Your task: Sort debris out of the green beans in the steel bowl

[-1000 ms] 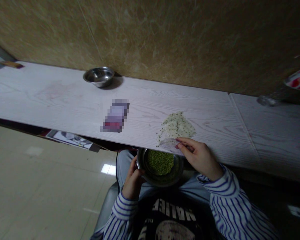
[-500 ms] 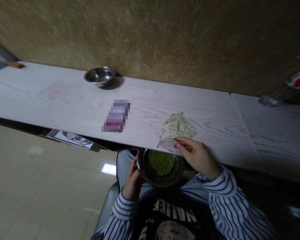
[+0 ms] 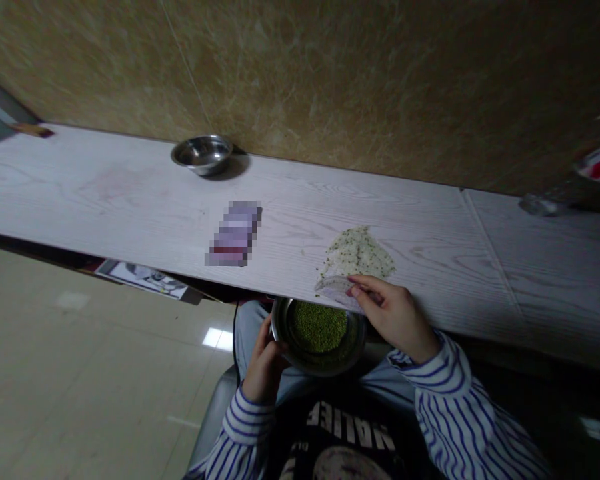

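Observation:
Below the counter's front edge, my left hand (image 3: 266, 367) grips the rim of a steel bowl (image 3: 355, 350) over my lap. Green mung beans (image 3: 320, 327) cover the bowl's bottom. My right hand (image 3: 397, 317) pinches a thin, clear, curved plastic piece (image 3: 334, 288), perhaps a lid or scraper, at the counter edge above the bowl. Just behind that piece spreads a pile of white rice-like grains (image 3: 355, 257) mixed with green beans. A few beans lie loose at the pile's left side.
A second steel bowl (image 3: 203, 155) stands near the wall at the back left. A blurred-out phone-like rectangle (image 3: 235, 233) lies on the white counter (image 3: 290, 200). At the far right a clear plastic bottle (image 3: 545, 203) lies by the wall.
The steel bowl in my left hand has shifted very slightly left. My right hand and the plastic piece stay almost in place; the view has moved a little.

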Demonstrator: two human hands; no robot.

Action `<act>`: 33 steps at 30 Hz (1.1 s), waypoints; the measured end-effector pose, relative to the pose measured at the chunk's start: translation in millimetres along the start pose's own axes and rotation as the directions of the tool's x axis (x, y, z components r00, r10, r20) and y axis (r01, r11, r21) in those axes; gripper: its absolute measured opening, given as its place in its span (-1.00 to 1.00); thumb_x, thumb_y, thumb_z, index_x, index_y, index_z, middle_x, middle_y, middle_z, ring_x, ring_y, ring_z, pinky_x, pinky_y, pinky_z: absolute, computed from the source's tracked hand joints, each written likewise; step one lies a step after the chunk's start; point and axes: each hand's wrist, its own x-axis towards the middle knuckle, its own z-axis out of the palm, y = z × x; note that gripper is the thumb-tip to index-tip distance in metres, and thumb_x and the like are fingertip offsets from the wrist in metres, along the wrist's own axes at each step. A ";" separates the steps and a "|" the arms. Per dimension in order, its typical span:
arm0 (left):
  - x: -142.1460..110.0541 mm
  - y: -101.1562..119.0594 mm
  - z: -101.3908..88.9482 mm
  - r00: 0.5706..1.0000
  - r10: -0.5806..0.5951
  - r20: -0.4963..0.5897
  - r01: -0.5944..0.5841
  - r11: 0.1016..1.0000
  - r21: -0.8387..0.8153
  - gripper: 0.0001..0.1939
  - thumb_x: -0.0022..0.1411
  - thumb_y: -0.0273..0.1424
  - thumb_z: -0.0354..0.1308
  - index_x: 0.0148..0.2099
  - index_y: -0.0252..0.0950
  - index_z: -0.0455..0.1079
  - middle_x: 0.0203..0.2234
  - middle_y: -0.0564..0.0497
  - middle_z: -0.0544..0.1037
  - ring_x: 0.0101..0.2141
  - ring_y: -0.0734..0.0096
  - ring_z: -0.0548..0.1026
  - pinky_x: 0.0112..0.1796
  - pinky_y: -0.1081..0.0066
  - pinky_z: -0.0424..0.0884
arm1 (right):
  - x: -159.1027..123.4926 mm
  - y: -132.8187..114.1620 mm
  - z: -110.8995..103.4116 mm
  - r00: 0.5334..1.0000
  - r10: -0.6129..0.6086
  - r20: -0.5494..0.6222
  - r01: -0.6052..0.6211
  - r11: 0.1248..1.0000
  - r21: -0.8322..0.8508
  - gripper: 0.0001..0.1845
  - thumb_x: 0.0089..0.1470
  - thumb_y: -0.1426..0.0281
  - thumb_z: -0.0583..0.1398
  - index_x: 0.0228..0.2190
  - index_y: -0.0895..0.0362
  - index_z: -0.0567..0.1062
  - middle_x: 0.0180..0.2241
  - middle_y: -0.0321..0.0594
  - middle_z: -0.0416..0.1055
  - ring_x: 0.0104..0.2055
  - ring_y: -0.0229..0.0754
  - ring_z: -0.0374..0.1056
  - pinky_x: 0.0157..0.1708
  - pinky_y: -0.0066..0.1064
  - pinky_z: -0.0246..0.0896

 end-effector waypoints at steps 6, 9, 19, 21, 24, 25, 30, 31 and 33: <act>-3.1 4.6 0.9 0.999 0.026 -0.027 -0.026 1.000 0.006 -0.39 -0.10 -0.46 0.21 0.08 -0.08 0.41 -0.15 -0.01 0.50 -0.33 0.26 0.42 -0.51 0.41 0.37 | 0.3 -5.5 -2.8 0.997 -0.017 0.077 0.016 1.000 0.010 -0.69 0.15 0.36 0.16 -0.12 0.13 0.60 -0.21 -0.10 0.63 -0.25 -0.12 0.56 -0.23 -0.30 0.50; -4.1 4.6 -1.0 0.999 0.043 -0.025 -0.043 0.999 0.009 -0.41 -0.09 -0.44 0.21 0.07 -0.09 0.42 -0.13 -0.03 0.51 -0.31 0.22 0.43 -0.49 0.39 0.40 | -1.9 -4.2 -9.3 0.994 -0.019 0.105 0.017 1.000 0.016 -0.70 0.14 0.37 0.17 -0.13 0.13 0.61 -0.22 -0.11 0.63 -0.25 -0.13 0.56 -0.23 -0.32 0.49; -1.7 -4.3 -1.5 1.000 0.028 0.010 -0.028 1.000 -0.014 -0.38 -0.06 -0.45 0.23 0.13 -0.17 0.38 -0.20 -0.03 0.55 -0.38 0.29 0.44 -0.50 0.42 0.37 | -12.9 -8.3 3.6 0.983 -0.080 -0.165 0.066 0.994 -0.089 -0.71 0.14 0.39 0.17 -0.13 0.16 0.59 -0.33 -0.13 0.64 -0.37 -0.14 0.56 -0.31 -0.37 0.48; -1.0 -4.8 -0.1 1.000 0.010 0.006 -0.010 1.000 -0.013 -0.36 -0.06 -0.44 0.23 0.14 -0.18 0.36 -0.17 -0.05 0.56 -0.34 0.24 0.47 -0.47 0.40 0.40 | -10.3 -18.8 14.7 0.975 -0.143 -0.172 0.123 0.985 -0.122 -0.71 0.14 0.44 0.15 -0.13 0.17 0.59 -0.31 -0.12 0.64 -0.33 -0.14 0.56 -0.30 -0.39 0.47; 0.8 -5.3 -0.5 1.000 -0.020 -0.013 0.020 1.000 -0.004 -0.33 -0.09 -0.45 0.23 0.15 -0.16 0.35 -0.15 -0.05 0.57 -0.30 0.21 0.49 -0.46 0.41 0.40 | -1.0 -30.1 29.2 0.961 -0.204 -0.186 0.162 0.962 -0.218 -0.72 0.13 0.48 0.16 -0.14 0.18 0.59 -0.31 -0.10 0.64 -0.33 -0.12 0.57 -0.28 -0.38 0.47; 1.7 -5.7 -1.2 1.000 -0.020 -0.021 0.020 1.000 -0.008 -0.33 -0.10 -0.44 0.24 0.15 -0.16 0.35 -0.13 -0.06 0.57 -0.26 0.17 0.50 -0.44 0.39 0.41 | 2.6 -32.1 33.1 0.956 -0.222 -0.192 0.172 0.954 -0.246 -0.72 0.12 0.49 0.17 -0.14 0.18 0.59 -0.31 -0.10 0.64 -0.32 -0.11 0.57 -0.27 -0.38 0.46; 7.2 -8.7 -5.0 0.999 -0.011 -0.037 0.011 1.000 -0.003 -0.29 -0.10 -0.41 0.26 0.18 -0.18 0.32 -0.03 -0.14 0.53 -0.20 0.05 0.50 -0.42 0.33 0.43 | 14.2 -30.9 43.0 0.952 -0.239 -0.191 0.167 0.928 -0.333 -0.70 0.14 0.51 0.15 -0.12 0.17 0.57 -0.31 -0.11 0.63 -0.33 -0.13 0.56 -0.27 -0.40 0.44; 7.9 -9.0 -5.3 0.999 -0.011 -0.034 0.011 1.000 -0.001 -0.28 -0.09 -0.40 0.27 0.19 -0.19 0.31 -0.03 -0.15 0.52 -0.21 0.05 0.50 -0.42 0.33 0.43 | 14.9 -29.2 42.4 0.953 -0.228 -0.199 0.151 0.928 -0.340 -0.70 0.14 0.51 0.14 -0.12 0.16 0.57 -0.31 -0.12 0.63 -0.34 -0.13 0.56 -0.28 -0.40 0.44; 8.5 -9.1 -5.1 1.000 -0.014 -0.020 0.014 1.000 0.001 -0.27 -0.08 -0.39 0.27 0.21 -0.19 0.29 -0.05 -0.15 0.53 -0.23 0.06 0.50 -0.43 0.33 0.42 | 15.6 -24.7 38.7 0.951 -0.209 -0.228 0.120 0.929 -0.351 -0.70 0.14 0.51 0.14 -0.12 0.16 0.57 -0.32 -0.12 0.63 -0.33 -0.13 0.56 -0.28 -0.40 0.44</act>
